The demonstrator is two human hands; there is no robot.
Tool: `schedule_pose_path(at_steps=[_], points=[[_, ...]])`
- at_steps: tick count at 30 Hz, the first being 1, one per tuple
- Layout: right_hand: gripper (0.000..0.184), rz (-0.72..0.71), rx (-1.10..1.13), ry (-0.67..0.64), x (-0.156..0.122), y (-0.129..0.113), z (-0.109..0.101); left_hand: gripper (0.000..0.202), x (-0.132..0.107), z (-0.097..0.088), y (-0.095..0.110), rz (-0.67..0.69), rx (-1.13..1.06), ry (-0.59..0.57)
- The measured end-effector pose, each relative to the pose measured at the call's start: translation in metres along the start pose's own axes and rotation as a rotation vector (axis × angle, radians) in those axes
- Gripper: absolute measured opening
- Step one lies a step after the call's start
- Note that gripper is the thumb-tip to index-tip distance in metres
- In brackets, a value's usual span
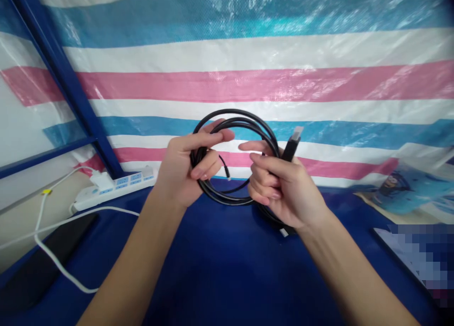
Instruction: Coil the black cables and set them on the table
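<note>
A coiled black cable (230, 201) hangs in several loops between my two hands, above the blue table. My left hand (193, 163) wraps its fingers round the left side of the loops. The right side of the coil is gripped in my right hand (283, 179), its index finger reaching toward the left. A black plug (291, 146) with a pale, clear-looking tip sticks up beyond the right thumb. Inside the loop a thin cable end with a small connector (227, 172) dangles. Below the right hand, more black cable with a whitish tip (283, 232) is partly hidden.
On the left lie a white power strip (117, 186) with a plugged-in adapter, white cables (53, 257) and a dark flat object (49, 257). A blue cup-like container (407, 186) and a partly blurred-out flat device (414, 264) are at right. Striped plastic sheeting (248, 85) hangs behind the blue table (227, 278).
</note>
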State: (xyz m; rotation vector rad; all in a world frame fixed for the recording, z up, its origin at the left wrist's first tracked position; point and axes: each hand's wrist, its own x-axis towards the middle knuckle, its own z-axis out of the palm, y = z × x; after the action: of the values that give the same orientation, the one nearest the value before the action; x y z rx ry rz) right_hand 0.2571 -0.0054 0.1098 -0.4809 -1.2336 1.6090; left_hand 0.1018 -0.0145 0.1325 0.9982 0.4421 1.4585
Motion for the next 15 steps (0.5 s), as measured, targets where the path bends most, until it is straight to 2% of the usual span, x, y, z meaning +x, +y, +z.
schedule_pose_path(at_steps=[4, 9, 11, 15], points=[[0.015, 0.112, -0.102, -0.098, -0.004, -0.002, -0.002, 0.025, -0.009, -0.002, 0.016, -0.023, 0.244, -0.085], [0.01, 0.152, -0.303, -0.055, -0.005, -0.005, -0.007, 0.035, -0.016, 0.003, 0.022, -0.187, 0.478, -0.064], [0.006, 0.106, -0.444, 0.004, -0.004, -0.007, -0.011, 0.035, -0.017, 0.007, 0.017, -0.217, 0.602, -0.066], [0.019, -0.099, -0.94, 0.197, -0.002, -0.01, -0.014, 0.013, -0.014, 0.012, 0.002, -0.128, 0.853, -0.063]])
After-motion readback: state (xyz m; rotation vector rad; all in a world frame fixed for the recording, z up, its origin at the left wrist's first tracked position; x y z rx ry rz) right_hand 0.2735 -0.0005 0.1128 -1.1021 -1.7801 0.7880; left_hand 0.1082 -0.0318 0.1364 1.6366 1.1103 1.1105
